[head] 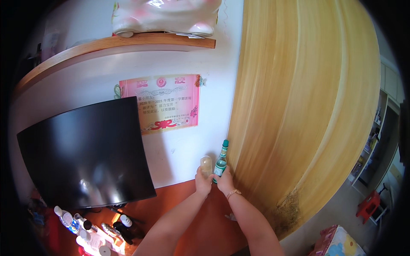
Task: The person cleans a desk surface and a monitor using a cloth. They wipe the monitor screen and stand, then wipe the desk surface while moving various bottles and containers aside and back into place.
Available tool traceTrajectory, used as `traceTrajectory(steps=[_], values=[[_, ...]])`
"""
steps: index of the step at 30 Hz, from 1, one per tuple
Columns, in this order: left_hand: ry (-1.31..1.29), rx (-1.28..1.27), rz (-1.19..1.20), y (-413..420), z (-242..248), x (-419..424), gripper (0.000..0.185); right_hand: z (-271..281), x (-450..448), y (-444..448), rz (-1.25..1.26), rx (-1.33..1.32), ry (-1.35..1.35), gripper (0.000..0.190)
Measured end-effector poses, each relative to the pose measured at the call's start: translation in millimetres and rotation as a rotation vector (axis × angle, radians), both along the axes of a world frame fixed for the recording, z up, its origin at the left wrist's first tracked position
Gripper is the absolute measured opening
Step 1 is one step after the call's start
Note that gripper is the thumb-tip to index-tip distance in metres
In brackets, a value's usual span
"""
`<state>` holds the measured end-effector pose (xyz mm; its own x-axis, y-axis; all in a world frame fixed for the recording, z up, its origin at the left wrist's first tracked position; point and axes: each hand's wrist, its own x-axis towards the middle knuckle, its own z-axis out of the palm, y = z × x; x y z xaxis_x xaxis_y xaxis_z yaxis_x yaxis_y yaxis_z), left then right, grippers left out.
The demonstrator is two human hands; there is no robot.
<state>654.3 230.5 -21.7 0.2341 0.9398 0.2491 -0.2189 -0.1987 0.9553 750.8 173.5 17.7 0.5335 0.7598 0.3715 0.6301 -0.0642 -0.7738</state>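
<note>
Both arms reach forward over a reddish-brown tabletop to the corner between the white wall and a wood-grain panel. My left hand is closed around a clear, rounded container, whose exact kind I cannot tell. In my right hand is a slim glass bottle with a green cap and a green-and-white label, tilted slightly to the right. The two things are side by side, with the hands nearly touching. A bracelet circles the right wrist. The fingers behind both items are partly hidden.
A black monitor stands at left, with several bottles below it. Above, a wooden shelf holds a plastic-wrapped bundle. A pink certificate hangs on the wall. The wood-grain panel borders the table's right side; a red stool stands beyond.
</note>
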Motion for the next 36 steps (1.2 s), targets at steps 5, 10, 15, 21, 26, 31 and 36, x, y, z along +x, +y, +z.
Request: traceTrajectory(steps=[5, 10, 15, 21, 26, 31, 36], values=[[-0.004, 0.078, 0.029, 31.8, -23.7, 22.2, 0.073, -14.1, 8.6, 22.6, -0.074, 0.017, 0.000, 0.059], [0.198, 0.139, 0.086, 36.7, -30.2, 25.7, 0.074, -24.5, 7.7, 30.7, -0.116, -0.039, 0.029, 0.058], [0.344, 0.231, 0.234, 26.7, -19.6, 23.9, 0.079, -22.6, 4.4, 28.6, -0.158, -0.050, 0.058, 0.055], [0.371, 0.319, 0.261, 23.5, -13.9, 21.4, 0.077, -23.3, -5.9, 33.9, -0.209, -0.011, 0.025, 0.056], [0.210, 0.186, 0.204, 32.9, -23.7, 21.0, 0.062, -32.8, -14.4, 40.9, -0.324, 0.029, -0.017, 0.056], [0.301, 0.176, 0.177, 36.9, -30.4, 26.6, 0.060, -39.3, -11.8, 34.4, -0.304, 0.088, -0.001, 0.056], [0.396, 0.244, 0.331, 25.2, -30.0, 25.9, 0.059, -51.2, -29.4, 21.5, -0.431, 0.148, -0.040, 0.050]])
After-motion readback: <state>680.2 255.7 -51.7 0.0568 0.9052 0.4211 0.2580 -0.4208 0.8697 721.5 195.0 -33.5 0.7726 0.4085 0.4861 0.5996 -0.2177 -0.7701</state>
